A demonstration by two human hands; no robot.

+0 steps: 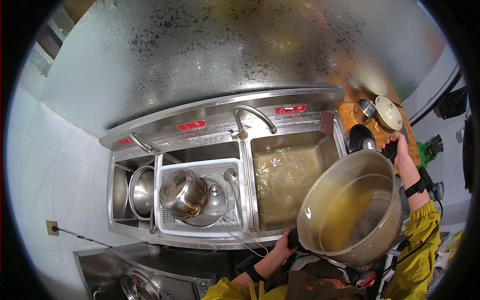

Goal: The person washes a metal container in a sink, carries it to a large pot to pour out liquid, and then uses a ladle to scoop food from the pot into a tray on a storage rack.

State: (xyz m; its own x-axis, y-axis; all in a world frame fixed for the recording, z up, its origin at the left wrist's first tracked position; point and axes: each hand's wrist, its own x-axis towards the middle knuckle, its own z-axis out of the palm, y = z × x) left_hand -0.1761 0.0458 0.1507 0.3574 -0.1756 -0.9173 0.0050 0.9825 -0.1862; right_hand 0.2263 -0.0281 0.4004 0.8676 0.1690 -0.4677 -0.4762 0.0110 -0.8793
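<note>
A large metal pot (320, 200) is held tilted at the right end of the sink, its mouth turned toward me. Yellowish liquid shows inside it. My left hand (285, 245) is closed round the black handle at its lower left side. At the upper right, my right hand (398, 147) grips the other black handle. Left of the pot lies the right sink basin (260, 223), filled with cloudy water with small bits floating on it. A curved faucet (255, 111) reaches over this basin.
A white plastic basket (165, 227) with an upturned pot (180, 192), a glass lid and a ladle sits over the middle basin. A colander (143, 187) stands in the left basin. On the wooden board (345, 112) are a metal cup (367, 108) and a bowl (388, 112).
</note>
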